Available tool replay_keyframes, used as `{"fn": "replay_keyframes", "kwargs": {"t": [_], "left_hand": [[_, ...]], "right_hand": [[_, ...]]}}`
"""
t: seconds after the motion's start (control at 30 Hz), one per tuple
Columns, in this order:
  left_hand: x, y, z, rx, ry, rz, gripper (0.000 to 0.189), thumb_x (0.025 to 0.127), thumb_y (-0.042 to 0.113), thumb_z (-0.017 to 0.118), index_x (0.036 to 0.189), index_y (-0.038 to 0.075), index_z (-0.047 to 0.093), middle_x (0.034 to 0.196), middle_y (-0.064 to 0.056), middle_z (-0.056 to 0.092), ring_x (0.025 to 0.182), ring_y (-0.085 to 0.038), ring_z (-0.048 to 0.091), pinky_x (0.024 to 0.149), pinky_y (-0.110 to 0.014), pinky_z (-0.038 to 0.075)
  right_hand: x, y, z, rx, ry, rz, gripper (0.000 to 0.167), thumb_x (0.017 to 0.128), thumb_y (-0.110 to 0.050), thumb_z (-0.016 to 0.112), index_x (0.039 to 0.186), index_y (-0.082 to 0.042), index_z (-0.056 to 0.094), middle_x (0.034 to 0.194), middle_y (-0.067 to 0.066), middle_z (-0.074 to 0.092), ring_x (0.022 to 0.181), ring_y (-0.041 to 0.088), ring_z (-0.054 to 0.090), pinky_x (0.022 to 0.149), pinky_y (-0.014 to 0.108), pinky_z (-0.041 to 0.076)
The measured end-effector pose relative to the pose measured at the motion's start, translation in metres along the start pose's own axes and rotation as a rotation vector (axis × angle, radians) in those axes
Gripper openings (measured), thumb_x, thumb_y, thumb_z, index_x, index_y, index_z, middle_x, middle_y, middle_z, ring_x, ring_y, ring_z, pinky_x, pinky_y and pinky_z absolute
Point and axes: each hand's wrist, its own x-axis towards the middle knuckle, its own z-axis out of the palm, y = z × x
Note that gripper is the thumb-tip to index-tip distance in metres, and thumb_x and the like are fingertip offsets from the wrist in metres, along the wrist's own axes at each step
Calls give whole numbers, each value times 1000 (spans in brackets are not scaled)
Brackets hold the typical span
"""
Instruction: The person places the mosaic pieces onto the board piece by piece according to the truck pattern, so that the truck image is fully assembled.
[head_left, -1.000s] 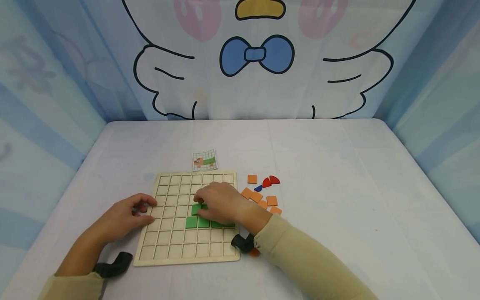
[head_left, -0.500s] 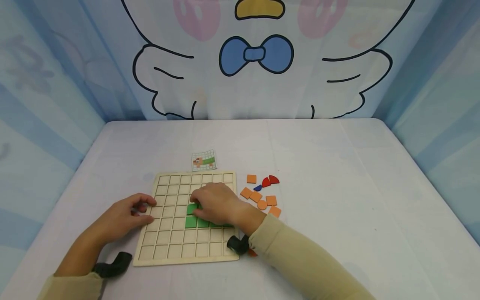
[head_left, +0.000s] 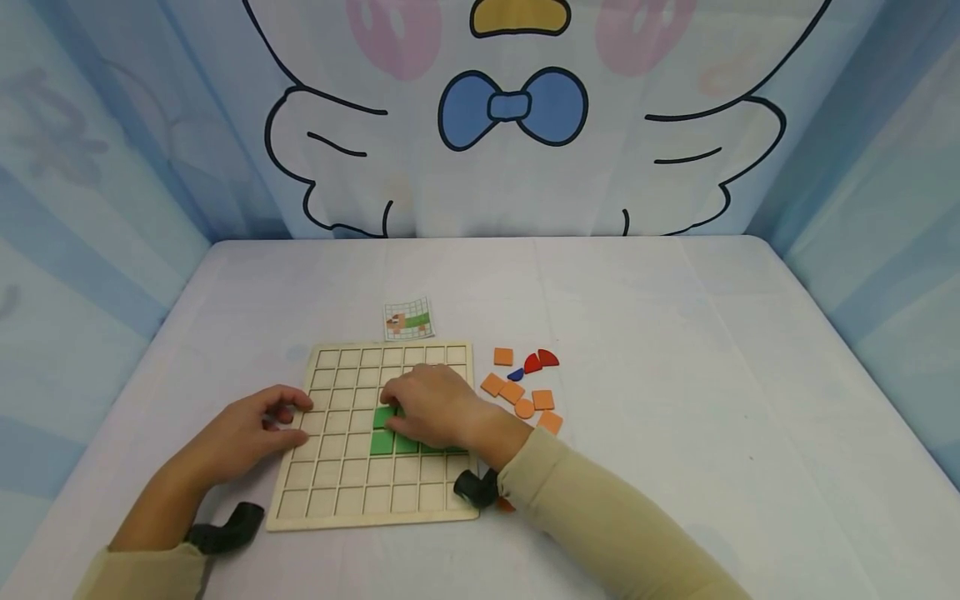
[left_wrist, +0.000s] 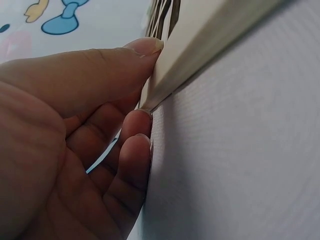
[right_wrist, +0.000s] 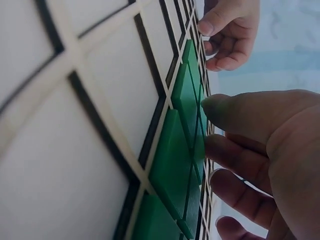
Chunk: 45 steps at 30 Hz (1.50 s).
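The left hand (head_left: 243,429) is at the left edge of a pale wooden grid board (head_left: 318,475). In the left wrist view its thumb (left_wrist: 145,46) touches the board's edge, and the other fingers are loosely bent beside it. Over the board's middle, the right hand (head_left: 435,408) has thumb and index finger at a green square tile (head_left: 384,417), which it appears to pinch; the tile is partly hidden. Below lies a row of green tiles (head_left: 382,443), partly covered by that hand. The right wrist view shows several green tiles (right_wrist: 172,162) seated in the grid.
Right of the board lie several orange tiles (head_left: 543,400), an orange round piece (head_left: 524,408), red quarter-round pieces (head_left: 548,358) and a blue half-round piece (head_left: 516,375). A small picture card (head_left: 408,319) lies behind the board. Dark wrist devices (head_left: 232,529) sit by both forearms.
The right hand slid slightly left with the green tile, which now sits above the row's leftmost tile. Over the last half second it has stayed put. The left hand has not visibly moved.
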Motion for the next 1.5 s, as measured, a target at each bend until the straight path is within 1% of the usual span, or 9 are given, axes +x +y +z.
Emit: {"fn": "replay_keyframes", "kwargs": {"t": [0.17,0.43,0.5,0.67,0.83,1.0,1.2,1.37,1.5], "left_hand": [[0,1,0,1,2,6,41,88,20,76,123,5,60,105,-9,55,90,-23,50,76,-39,42],[-1,0,-1,8,4,19,42,88,22,76,123,6,60,106,-8,56,90,-23,51,77,-39,42],[-1,-1,0,6,3,20,43,88,23,77,123,5,60,106,-9,56,90,-23,51,77,-39,43],[-1,-1,0,8,0,15,43,89,23,76,124,5,60,107,-9,56,90,-22,51,77,-39,43],[-2,1,-1,9,-1,19,42,89,22,76,123,5,60,104,-8,55,88,-22,51,76,-39,42],[-1,0,-1,-3,-7,21,42,89,21,76,124,4,59,103,-8,54,87,-22,50,76,-39,42],[0,-3,0,-4,-6,14,43,89,22,76,124,5,59,105,-8,55,88,-22,51,76,-40,42],[0,-3,0,0,-5,14,43,89,22,76,124,5,59,105,-8,55,88,-22,51,76,-39,42],[0,-1,0,5,-4,12,43,89,22,76,124,5,59,105,-8,55,88,-22,51,76,-39,42]], "right_hand": [[-3,2,-4,58,-7,26,35,97,-36,65,127,-18,68,115,-8,69,106,12,60,90,28,45],[-14,15,-16,177,37,40,35,98,-29,65,129,-14,67,120,-4,68,113,16,59,94,32,45],[-18,18,-19,205,47,43,35,97,-27,65,129,-13,66,122,-3,68,115,18,59,96,34,44],[-29,27,-24,231,54,55,37,96,-26,66,130,-13,66,126,-2,66,119,19,57,99,36,43],[-44,35,-25,261,59,76,38,94,-25,68,130,-12,66,126,-2,65,118,19,56,98,35,43],[-58,40,-23,259,94,80,38,94,-25,69,130,-12,66,125,-2,66,114,20,57,95,35,44],[-75,43,-21,254,134,84,37,93,-22,70,128,-10,67,122,0,66,103,19,59,89,35,46],[-89,47,-18,237,141,82,38,92,-22,70,128,-10,67,122,0,66,104,19,61,89,35,48],[-98,54,-13,221,172,77,37,90,-19,72,125,-8,68,120,1,67,106,20,61,89,36,48]]}}
